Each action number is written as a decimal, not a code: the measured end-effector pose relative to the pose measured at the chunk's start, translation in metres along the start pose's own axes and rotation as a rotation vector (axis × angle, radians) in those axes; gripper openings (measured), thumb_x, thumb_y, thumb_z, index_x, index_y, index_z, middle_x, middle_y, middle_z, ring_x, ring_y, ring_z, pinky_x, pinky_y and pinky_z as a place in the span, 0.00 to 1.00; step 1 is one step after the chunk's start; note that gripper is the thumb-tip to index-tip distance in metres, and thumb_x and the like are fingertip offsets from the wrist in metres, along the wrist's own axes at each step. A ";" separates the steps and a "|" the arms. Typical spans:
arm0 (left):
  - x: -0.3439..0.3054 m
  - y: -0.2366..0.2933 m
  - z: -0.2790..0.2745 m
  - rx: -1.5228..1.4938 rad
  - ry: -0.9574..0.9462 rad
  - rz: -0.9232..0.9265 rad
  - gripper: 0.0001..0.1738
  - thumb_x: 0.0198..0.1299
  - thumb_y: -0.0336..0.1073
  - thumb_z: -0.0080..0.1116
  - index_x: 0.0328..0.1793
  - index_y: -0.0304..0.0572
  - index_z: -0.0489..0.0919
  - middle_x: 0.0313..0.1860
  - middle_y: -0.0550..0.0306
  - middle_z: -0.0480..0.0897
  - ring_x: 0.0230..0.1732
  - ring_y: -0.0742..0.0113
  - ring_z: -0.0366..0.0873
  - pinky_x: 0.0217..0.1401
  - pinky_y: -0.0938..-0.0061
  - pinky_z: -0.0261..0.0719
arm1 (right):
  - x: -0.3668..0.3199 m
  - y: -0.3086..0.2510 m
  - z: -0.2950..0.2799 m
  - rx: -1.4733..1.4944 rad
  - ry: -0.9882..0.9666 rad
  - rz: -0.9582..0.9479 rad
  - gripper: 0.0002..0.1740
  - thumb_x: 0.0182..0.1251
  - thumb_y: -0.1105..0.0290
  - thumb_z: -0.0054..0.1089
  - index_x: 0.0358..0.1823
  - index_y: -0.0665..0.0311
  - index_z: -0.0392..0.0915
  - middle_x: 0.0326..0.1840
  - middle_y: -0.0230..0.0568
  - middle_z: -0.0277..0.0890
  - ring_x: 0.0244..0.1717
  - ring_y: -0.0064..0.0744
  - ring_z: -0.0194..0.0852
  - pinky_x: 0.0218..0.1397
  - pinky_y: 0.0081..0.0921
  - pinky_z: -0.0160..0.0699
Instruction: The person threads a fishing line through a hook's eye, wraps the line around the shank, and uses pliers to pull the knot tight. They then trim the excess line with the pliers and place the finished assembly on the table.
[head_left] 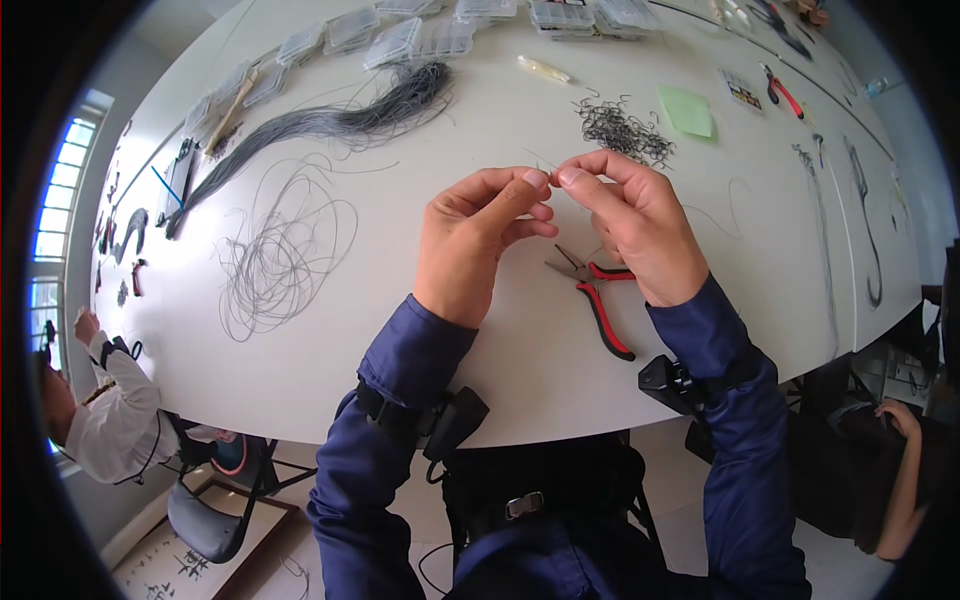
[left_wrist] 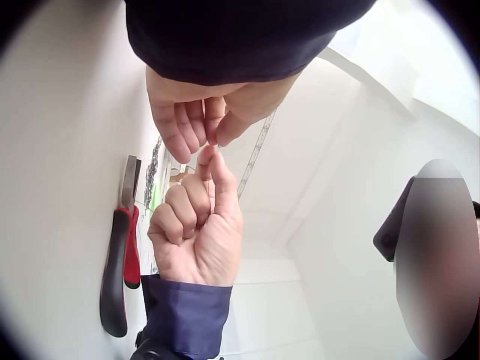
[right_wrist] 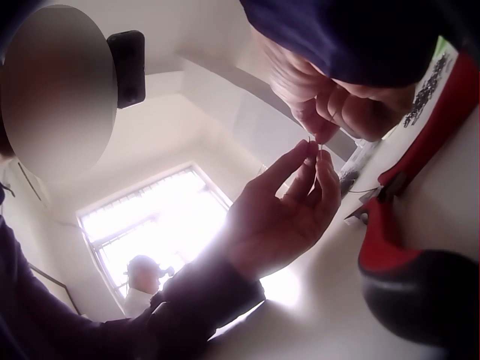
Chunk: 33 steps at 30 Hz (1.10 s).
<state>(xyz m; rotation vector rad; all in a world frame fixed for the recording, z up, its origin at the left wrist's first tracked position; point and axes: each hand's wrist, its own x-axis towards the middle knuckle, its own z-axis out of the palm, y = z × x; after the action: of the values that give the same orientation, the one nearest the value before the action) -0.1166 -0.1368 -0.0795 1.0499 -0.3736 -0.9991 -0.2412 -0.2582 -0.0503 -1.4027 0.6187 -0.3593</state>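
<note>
My left hand (head_left: 478, 240) and right hand (head_left: 640, 218) meet above the table, thumb and index fingertips almost together. Between them they pinch a thin line (head_left: 541, 158), a fine end of which sticks up past the fingertips. In the right wrist view a short piece of the line (right_wrist: 321, 148) shows at the left fingertips; whatever else the fingertips hold is too small to tell. Below the right hand lie red-and-black pliers (head_left: 607, 322), their jaws apart. A pile of dark fishing hooks (head_left: 622, 130) lies just beyond the hands.
Left of the hands are a loose coil of line (head_left: 285, 255) and a long grey bundle of line (head_left: 330, 125). Clear plastic boxes (head_left: 440, 38) stand along the back. A green paper (head_left: 686, 111) and a second pair of pliers (head_left: 785, 95) lie at the right. People sit at both sides.
</note>
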 end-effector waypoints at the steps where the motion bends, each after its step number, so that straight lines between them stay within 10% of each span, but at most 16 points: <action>1: 0.000 0.000 0.000 -0.008 0.000 -0.001 0.09 0.67 0.31 0.59 0.48 0.33 0.83 0.43 0.55 0.84 0.41 0.70 0.81 0.47 0.71 0.84 | 0.000 0.001 0.000 -0.007 -0.002 -0.005 0.11 0.73 0.64 0.59 0.44 0.66 0.82 0.21 0.22 0.73 0.18 0.07 0.48 0.20 0.16 0.46; 33: 0.001 0.000 -0.001 -0.023 0.005 -0.031 0.09 0.69 0.35 0.59 0.48 0.37 0.83 0.37 0.59 0.83 0.37 0.73 0.79 0.45 0.74 0.80 | -0.001 0.000 0.003 0.129 -0.131 0.118 0.12 0.74 0.61 0.59 0.43 0.63 0.83 0.24 0.21 0.76 0.16 0.05 0.51 0.17 0.11 0.48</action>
<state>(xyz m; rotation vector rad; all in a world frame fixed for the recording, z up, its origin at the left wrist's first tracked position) -0.1157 -0.1369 -0.0802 1.0403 -0.3424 -1.0260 -0.2403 -0.2554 -0.0502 -1.2495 0.5583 -0.2083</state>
